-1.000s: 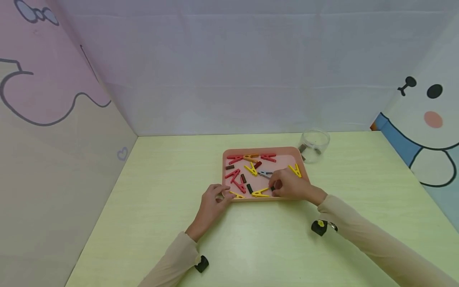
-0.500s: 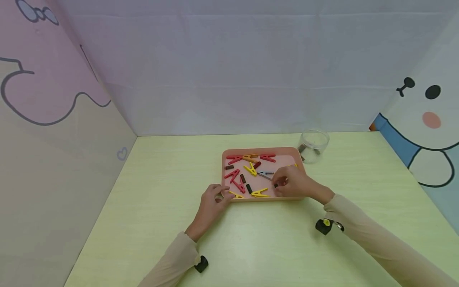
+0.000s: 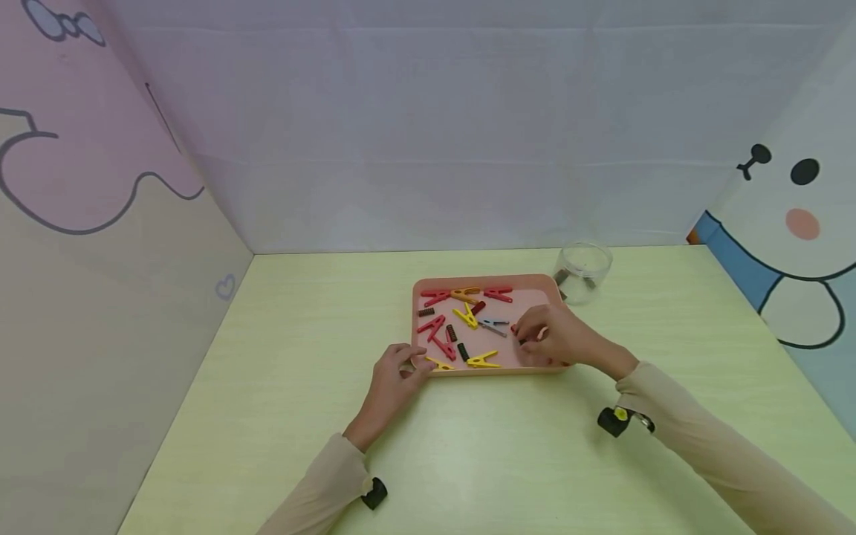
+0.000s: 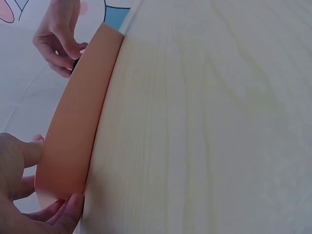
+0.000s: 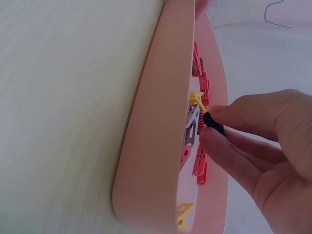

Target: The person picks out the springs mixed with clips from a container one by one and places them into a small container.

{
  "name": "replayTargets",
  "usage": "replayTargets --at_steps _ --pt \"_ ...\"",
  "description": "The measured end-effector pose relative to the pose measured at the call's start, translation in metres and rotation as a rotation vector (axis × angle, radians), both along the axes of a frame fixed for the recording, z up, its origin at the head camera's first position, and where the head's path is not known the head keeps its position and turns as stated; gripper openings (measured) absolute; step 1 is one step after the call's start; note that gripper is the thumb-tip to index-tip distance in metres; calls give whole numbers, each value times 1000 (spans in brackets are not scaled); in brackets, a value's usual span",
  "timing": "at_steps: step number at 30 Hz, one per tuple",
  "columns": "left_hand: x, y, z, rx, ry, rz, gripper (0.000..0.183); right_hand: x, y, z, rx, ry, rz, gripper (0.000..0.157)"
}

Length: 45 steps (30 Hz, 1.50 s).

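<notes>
A pale backdrop (image 3: 428,134) rises behind a light wooden table (image 3: 281,319), with cartoon panels at nine and three o'clock. On the table, right of centre, lies a shallow pink tray (image 3: 528,293). A person in cream sleeves (image 3: 729,453) reaches in from the near side.

The left hand (image 3: 396,374) is at the tray's eight o'clock corner, clamped on it, fingers curled over the rim and thumb outside. The right hand (image 3: 558,338) is over the tray at three o'clock, its thumb and fingers pinched together on a small black coil (image 5: 217,126), best seen from the right wrist.

Just outside the tray at two o'clock stands a clear jar (image 3: 583,273) with a few dark pieces inside.

In the tray, clips lie scattered. An orange clip (image 3: 464,294) is at eleven o'clock with a red one on either side; two more red clips sit around nine and eight. One yellow clip (image 3: 483,360) lies at six, another beside the left hand, a third near the centre next to a grey clip (image 3: 493,325).

Smallest are the loose dark coils: one (image 3: 426,312) at ten o'clock, one (image 3: 451,332) near nine, one (image 3: 463,351) at seven.
</notes>
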State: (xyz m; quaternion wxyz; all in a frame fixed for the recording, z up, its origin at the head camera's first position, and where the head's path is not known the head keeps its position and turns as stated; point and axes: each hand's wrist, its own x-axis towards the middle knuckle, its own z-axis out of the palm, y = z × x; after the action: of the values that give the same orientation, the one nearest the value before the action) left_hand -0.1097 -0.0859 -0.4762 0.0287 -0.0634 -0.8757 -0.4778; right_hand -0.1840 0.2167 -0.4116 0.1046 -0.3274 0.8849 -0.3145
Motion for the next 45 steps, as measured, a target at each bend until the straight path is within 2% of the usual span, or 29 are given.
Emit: replayTargets --at_steps 10,20,28,39,45 --pt "0 -1 -1 4 11 0 37 1 3 9 17 30 -27 7" --pt "0 0 -1 7 4 -2 37 0 9 17 63 79 -48 8" --pt "1 0 0 11 6 -1 35 -2 13 21 49 75 -61 8" --pt "2 1 1 21 5 -2 35 -5 18 25 34 128 -57 12" --pt "1 0 0 15 -2 -2 37 -8 22 28 16 110 -61 12"
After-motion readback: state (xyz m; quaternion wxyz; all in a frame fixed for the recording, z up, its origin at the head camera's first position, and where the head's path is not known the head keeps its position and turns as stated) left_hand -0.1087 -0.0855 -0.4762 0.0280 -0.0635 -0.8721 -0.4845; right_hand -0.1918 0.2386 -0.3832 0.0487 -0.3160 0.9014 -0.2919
